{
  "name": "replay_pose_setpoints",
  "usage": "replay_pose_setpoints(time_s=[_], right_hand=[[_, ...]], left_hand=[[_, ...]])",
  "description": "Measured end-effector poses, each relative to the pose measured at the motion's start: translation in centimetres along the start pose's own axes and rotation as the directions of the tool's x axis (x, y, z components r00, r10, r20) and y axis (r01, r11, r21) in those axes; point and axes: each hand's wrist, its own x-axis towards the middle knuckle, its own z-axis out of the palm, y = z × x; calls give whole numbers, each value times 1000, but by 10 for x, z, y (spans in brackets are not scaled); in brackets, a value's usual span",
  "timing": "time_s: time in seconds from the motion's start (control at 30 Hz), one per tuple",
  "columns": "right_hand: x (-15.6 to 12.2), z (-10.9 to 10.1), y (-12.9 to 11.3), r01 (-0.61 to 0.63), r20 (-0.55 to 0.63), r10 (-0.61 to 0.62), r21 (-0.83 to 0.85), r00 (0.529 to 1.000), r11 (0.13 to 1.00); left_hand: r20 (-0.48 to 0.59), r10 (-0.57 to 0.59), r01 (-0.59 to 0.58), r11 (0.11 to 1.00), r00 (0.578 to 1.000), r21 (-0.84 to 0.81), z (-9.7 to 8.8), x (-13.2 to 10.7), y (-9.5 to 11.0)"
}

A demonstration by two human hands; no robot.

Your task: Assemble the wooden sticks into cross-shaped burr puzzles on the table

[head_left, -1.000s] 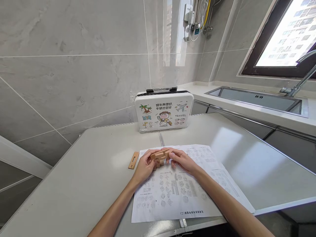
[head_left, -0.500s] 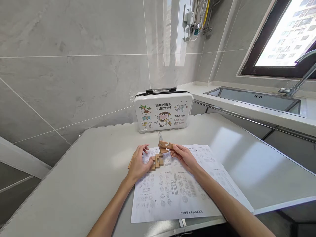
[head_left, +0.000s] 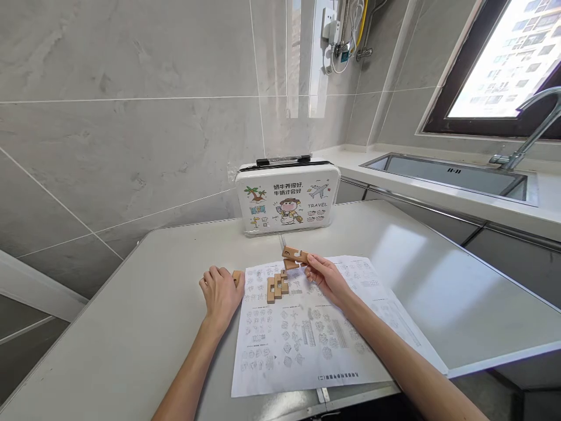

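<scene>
Notched wood pcs (head_left: 294, 255) pinched in my right hand (head_left: 326, 279), nr the sheet's (head_left: 272, 380) far edge. Blocks (head_left: 277, 287) on the sheet, left of that hand. My left hand (head_left: 222, 294) partly covers a lone pc (head_left: 237, 277), left of sheet; can't tell if gripped. White case (head_left: 287, 204) at far side of desk (head_left: 131, 339).

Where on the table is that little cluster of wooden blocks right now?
In the head view, the cluster of wooden blocks sits on the upper left part of the printed sheet, between the left hand and the right hand.
</scene>
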Motion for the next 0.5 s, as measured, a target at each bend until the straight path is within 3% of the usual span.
replay_pose_setpoints(time_s=[0.27, 0.4, 0.5], right_hand=[[0, 0, 0, 8, -8, -9, -25, 1000, 1000], [0, -1, 0, 5, -6, -5, -27, 1000, 1000], [-1, -1, 0, -2, 2, 2, -43, 1000, 999]], left_hand=[[23, 90, -89, 995, 996, -34, -6, 0, 2], [-11, 80, -80, 961, 997, -265, -19, 2, 6], [-21, 24, -31, 831, 1000, -555, -29, 0, 15]])
